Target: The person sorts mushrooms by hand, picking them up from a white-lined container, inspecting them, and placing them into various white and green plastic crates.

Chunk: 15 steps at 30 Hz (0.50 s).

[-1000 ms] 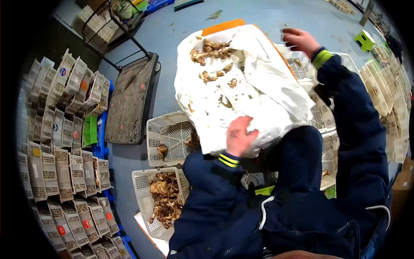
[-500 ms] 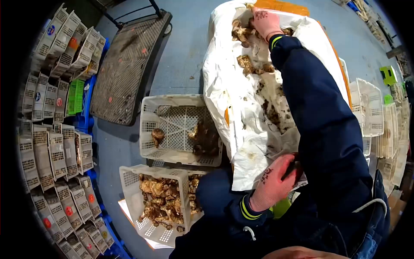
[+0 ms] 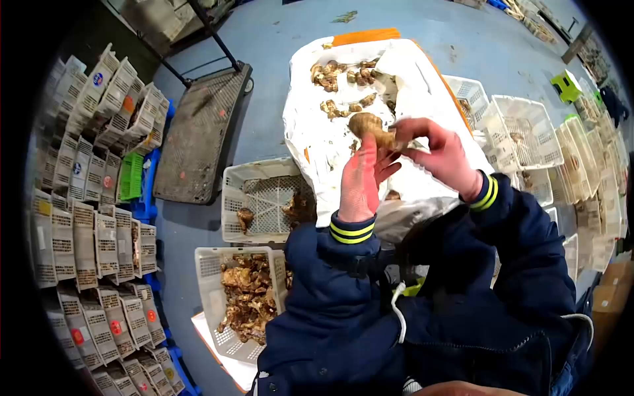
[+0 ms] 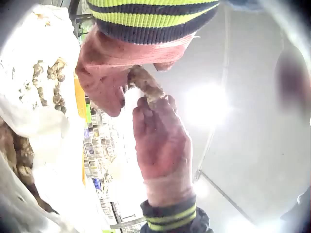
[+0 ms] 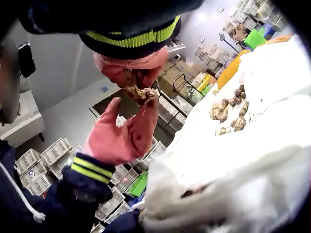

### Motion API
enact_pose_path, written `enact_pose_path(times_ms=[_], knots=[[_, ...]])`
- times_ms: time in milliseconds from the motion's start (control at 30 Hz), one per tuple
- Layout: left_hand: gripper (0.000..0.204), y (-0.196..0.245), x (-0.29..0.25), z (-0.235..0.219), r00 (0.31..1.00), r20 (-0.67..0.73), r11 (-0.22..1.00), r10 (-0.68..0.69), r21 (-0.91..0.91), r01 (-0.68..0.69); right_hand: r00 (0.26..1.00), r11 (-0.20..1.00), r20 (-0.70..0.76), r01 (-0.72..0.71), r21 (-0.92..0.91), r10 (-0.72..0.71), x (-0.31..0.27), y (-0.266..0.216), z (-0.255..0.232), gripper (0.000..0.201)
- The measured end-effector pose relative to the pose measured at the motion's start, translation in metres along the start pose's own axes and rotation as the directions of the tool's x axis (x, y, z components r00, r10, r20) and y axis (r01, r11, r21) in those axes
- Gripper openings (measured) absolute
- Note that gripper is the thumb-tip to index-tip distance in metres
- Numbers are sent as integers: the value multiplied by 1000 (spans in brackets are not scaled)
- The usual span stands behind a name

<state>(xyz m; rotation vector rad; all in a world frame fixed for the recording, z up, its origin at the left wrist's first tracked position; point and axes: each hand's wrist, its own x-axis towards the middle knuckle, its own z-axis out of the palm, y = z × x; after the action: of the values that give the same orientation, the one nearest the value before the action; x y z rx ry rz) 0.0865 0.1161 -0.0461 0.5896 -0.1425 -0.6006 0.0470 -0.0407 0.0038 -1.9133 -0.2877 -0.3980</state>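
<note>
Both of my pink-gloved hands are raised over a white sheet (image 3: 317, 148) and hold one brown mushroom (image 3: 367, 124) between them. My left hand (image 3: 368, 144) pinches it from below with thumb and fingers. My right hand (image 3: 404, 135) pinches its other end. The left wrist view shows the mushroom (image 4: 146, 85) between the left hand (image 4: 127, 82) above and the right hand (image 4: 154, 104) below. In the right wrist view the mushroom (image 5: 137, 92) sits between the right hand (image 5: 133, 80) and the left hand (image 5: 131, 108). Loose mushrooms (image 3: 340, 74) lie at the sheet's far end.
A white basket (image 3: 210, 277) full of mushrooms stands at my lower left, and a nearly empty basket (image 3: 232, 198) beyond it. A flat trolley (image 3: 201, 135) lies further left. Stacked baskets (image 3: 86, 198) line the left side. More white baskets (image 3: 522, 125) stand at the right.
The right hand came back from the far end of the sheet with a mushroom. The left hand left the sheet's near edge and rose to meet it. Both now hold the mushroom.
</note>
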Motion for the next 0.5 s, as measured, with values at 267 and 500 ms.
enact_pose_path(times_ms=[267, 500], knots=[[34, -20, -38, 23, 996, -70, 985, -46, 163, 57, 979, 937, -14, 192, -292, -205, -64, -42, -14, 23], [34, -14, -42, 32, 992, -111, 964, 63, 265, -31, 939, 955, -208, -238, 177, 273, -86, -23, -16, 20]])
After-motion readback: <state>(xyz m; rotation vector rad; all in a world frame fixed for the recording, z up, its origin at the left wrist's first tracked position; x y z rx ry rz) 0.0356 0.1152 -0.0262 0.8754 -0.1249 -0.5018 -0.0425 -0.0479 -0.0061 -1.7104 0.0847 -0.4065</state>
